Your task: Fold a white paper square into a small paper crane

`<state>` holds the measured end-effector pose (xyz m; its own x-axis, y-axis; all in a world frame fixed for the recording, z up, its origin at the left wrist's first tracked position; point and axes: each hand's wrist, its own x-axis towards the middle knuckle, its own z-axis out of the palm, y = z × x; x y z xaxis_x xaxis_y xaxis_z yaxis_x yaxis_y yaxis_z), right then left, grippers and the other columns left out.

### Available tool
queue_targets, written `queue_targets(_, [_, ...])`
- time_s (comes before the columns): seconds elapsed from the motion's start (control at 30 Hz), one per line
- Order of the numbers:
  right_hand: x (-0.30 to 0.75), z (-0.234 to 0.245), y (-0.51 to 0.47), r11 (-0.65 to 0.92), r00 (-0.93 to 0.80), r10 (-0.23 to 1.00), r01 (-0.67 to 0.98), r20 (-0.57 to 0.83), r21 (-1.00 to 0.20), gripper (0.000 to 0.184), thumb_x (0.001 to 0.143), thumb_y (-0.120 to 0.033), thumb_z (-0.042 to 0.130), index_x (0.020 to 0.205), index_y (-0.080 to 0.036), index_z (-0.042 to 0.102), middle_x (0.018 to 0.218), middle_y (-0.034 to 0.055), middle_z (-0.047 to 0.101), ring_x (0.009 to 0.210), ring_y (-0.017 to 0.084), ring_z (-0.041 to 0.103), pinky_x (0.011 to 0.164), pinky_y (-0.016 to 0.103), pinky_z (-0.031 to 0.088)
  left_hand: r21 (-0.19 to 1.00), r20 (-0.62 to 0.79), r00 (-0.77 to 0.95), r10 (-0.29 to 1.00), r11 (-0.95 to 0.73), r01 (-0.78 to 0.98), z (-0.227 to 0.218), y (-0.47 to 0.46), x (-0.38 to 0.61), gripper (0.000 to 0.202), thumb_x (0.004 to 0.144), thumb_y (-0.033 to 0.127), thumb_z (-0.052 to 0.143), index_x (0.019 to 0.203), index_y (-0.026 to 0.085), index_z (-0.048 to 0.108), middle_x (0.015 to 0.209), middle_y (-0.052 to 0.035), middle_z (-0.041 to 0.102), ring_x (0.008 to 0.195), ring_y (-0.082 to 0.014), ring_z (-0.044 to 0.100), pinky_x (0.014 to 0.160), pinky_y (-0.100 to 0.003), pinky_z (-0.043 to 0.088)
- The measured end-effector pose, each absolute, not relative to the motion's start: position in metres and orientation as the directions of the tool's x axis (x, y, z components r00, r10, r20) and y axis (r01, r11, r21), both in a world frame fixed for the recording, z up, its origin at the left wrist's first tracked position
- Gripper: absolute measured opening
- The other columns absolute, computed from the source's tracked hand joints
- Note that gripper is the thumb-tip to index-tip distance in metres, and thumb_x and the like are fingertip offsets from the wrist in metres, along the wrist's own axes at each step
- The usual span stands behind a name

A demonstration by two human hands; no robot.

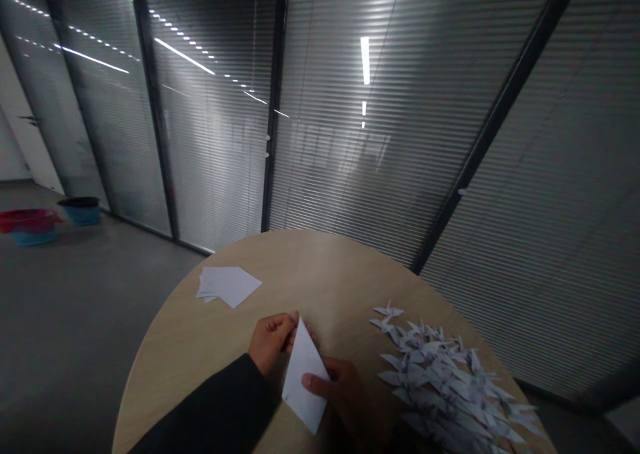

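Note:
A white sheet of paper (303, 382), apparently folded, is held up off the table between both hands, its pointed corner uppermost. My left hand (274, 339) pinches it near that top corner, with the other fingers curled partly behind the paper. Across the right edge lies the thumb of my right hand (341, 389), pressed on the front face while its fingers go behind. To the right spreads a heap of folded paper cranes (450, 381), many overlapping. A small stack of white paper sheets (229, 285) rests on the table at the far left.
The round wooden table (310, 261) curves close to a glass partition with blinds (360, 174). On the floor at left stand a bin with a red liner (31, 226) and a bin with a dark liner (81, 210).

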<state>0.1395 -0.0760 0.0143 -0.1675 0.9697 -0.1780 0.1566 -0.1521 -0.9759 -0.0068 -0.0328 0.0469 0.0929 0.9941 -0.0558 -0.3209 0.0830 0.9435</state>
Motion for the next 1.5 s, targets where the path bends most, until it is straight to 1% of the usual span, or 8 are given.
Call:
queue_targets(0.1, [0.139,0.014,-0.076,-0.147,-0.153,0.973,0.166,-0.172,-0.975,0.034,0.06,-0.039,0.067,0.077,-0.009,0.072,0.061,0.0022,0.063,0.054,0.013,0.051,0.053,0.023,0.036,0.955,-0.014,0.141,0.99,0.055,-0.292,0.042,-0.03,-0.008,0.048,0.055,0.057,0.075,0.05,0.011,0.064,0.043,-0.0036,0.06,0.036,-0.0081,0.046,0.039,-0.02,0.032])
queue_targets(0.23, [0.137,0.018,-0.077,-0.152,-0.123,0.976,0.19,-0.177,-0.97,0.033,0.058,-0.037,0.067,0.075,-0.01,0.073,0.059,0.0017,0.062,0.052,0.012,0.048,0.051,0.023,0.035,0.936,-0.039,0.17,0.985,0.096,-0.338,0.037,-0.028,-0.008,0.042,0.046,0.047,0.084,0.06,0.011,0.067,0.05,-0.0059,0.067,0.045,-0.0163,0.06,0.046,-0.024,0.043])
queue_targets(0.4, [0.137,0.017,-0.077,-0.149,-0.138,0.975,0.186,-0.176,-0.971,0.033,0.059,-0.037,0.067,0.077,-0.01,0.074,0.06,0.0021,0.064,0.053,0.013,0.051,0.053,0.024,0.036,0.918,-0.06,0.168,0.984,0.12,-0.378,0.037,-0.028,-0.006,0.041,0.043,0.044,0.086,0.057,0.012,0.065,0.049,-0.0062,0.068,0.047,-0.0191,0.064,0.05,-0.028,0.048])
queue_targets(0.5, [0.137,0.015,-0.077,-0.171,-0.139,0.97,0.189,-0.198,-0.967,0.033,0.059,-0.036,0.067,0.078,-0.01,0.074,0.062,0.002,0.065,0.055,0.014,0.052,0.054,0.024,0.037,0.907,-0.078,0.144,0.987,0.13,-0.401,0.037,-0.028,-0.006,0.041,0.043,0.044,0.086,0.056,0.012,0.064,0.049,-0.006,0.068,0.047,-0.0199,0.065,0.048,-0.027,0.047])
queue_targets(0.63, [0.138,0.015,-0.077,-0.133,-0.157,0.973,0.204,-0.166,-0.97,0.033,0.06,-0.037,0.067,0.078,-0.01,0.073,0.06,0.001,0.063,0.055,0.013,0.05,0.053,0.023,0.036,0.908,-0.083,0.126,0.989,0.127,-0.399,0.039,-0.028,-0.005,0.042,0.04,0.045,0.086,0.054,0.012,0.064,0.048,-0.0062,0.067,0.047,-0.0205,0.065,0.045,-0.026,0.045])
queue_targets(0.93, [0.141,0.007,-0.073,-0.121,-0.22,0.962,0.178,-0.16,-0.976,0.042,0.058,-0.049,0.071,0.076,-0.011,0.07,0.061,0.0007,0.062,0.058,0.014,0.052,0.056,0.024,0.038,0.904,-0.099,0.072,0.992,0.12,-0.411,0.047,-0.035,-0.003,0.044,0.037,0.047,0.086,0.048,0.014,0.06,0.042,-0.0048,0.064,0.041,-0.0211,0.063,0.043,-0.028,0.045])
queue_targets(1.23, [0.137,0.016,-0.077,-0.104,-0.224,0.965,0.153,-0.137,-0.983,0.034,0.06,-0.041,0.069,0.075,-0.011,0.071,0.06,0.0004,0.061,0.054,0.012,0.049,0.052,0.023,0.036,0.916,-0.134,0.026,0.991,0.134,-0.379,0.05,-0.037,-0.006,0.042,0.037,0.046,0.086,0.044,0.013,0.061,0.042,-0.0047,0.064,0.04,-0.0173,0.061,0.039,-0.023,0.04])
queue_targets(1.5, [0.136,0.019,-0.078,-0.101,-0.227,0.965,0.156,-0.135,-0.983,0.031,0.06,-0.038,0.068,0.075,-0.011,0.071,0.061,0.0004,0.061,0.056,0.012,0.05,0.053,0.022,0.036,0.911,-0.145,-0.008,0.989,0.13,-0.39,0.053,-0.041,-0.004,0.039,0.041,0.045,0.085,0.043,0.013,0.063,0.041,-0.0037,0.062,0.04,-0.0171,0.06,0.04,-0.023,0.042])
